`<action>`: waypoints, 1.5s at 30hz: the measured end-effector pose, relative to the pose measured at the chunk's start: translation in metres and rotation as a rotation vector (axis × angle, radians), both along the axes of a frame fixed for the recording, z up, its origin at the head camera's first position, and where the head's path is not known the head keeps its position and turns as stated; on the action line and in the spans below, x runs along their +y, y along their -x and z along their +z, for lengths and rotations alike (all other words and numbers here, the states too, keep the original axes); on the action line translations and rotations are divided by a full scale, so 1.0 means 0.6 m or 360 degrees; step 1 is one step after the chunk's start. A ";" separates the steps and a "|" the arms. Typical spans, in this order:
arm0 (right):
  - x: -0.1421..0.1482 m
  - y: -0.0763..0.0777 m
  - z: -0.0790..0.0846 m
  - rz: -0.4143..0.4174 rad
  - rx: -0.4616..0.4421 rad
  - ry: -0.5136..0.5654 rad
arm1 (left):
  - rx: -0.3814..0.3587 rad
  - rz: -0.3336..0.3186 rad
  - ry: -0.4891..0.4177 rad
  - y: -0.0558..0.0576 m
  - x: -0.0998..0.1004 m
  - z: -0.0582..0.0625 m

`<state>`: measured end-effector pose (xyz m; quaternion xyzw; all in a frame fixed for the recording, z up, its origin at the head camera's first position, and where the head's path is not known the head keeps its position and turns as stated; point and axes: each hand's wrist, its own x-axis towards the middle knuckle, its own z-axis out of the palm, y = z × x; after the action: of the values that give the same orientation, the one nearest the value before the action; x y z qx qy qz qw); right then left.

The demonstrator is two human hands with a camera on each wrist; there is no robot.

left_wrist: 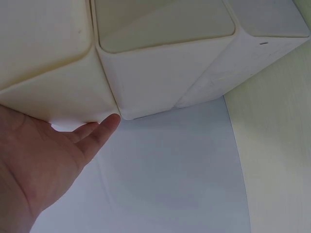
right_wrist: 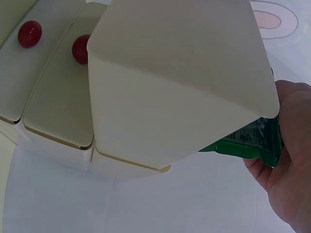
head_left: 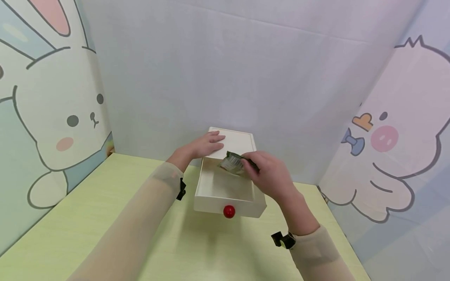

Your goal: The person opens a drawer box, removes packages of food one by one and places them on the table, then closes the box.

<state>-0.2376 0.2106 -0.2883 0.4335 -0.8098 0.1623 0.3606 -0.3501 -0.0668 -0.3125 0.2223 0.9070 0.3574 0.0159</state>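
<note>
A white drawer cabinet (head_left: 240,141) stands at the back of the table, its top drawer (head_left: 211,202) pulled out. On the drawer's front is a round red knob (head_left: 229,211). My left hand (head_left: 206,145) rests on the cabinet top near its left edge, fingers extended; the left wrist view shows that hand (left_wrist: 53,160) beside the white side wall. Over the drawer, my right hand (head_left: 270,175) pinches a green printed packet (head_left: 233,164) by its edge. In the right wrist view, the drawer hides part of the packet (right_wrist: 248,141).
Below the pulled-out drawer are two closed drawers with red knobs (right_wrist: 30,34). The cabinet stands on a pale yellow-green table (head_left: 168,242). A plain cloth backdrop (head_left: 225,78) hangs close behind, and cartoon-printed cloths flank the table.
</note>
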 end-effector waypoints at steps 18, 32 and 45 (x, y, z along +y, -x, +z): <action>0.041 -0.009 0.023 0.0039 -0.0265 0.0609 | -0.0012 -0.0011 -0.0006 -0.003 -0.003 -0.001; 0.140 -0.015 0.064 -0.0214 -0.0415 0.1197 | -0.0006 -0.0021 0.0016 0.001 -0.001 0.000; 0.228 0.045 0.017 -0.0667 -0.0639 0.1238 | 0.0014 -0.0003 0.0019 0.004 -0.001 -0.004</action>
<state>-0.2645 0.3474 -0.2780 0.0543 -0.8125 0.4573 0.3573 -0.3526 -0.0677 -0.3147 0.2246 0.9090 0.3509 0.0135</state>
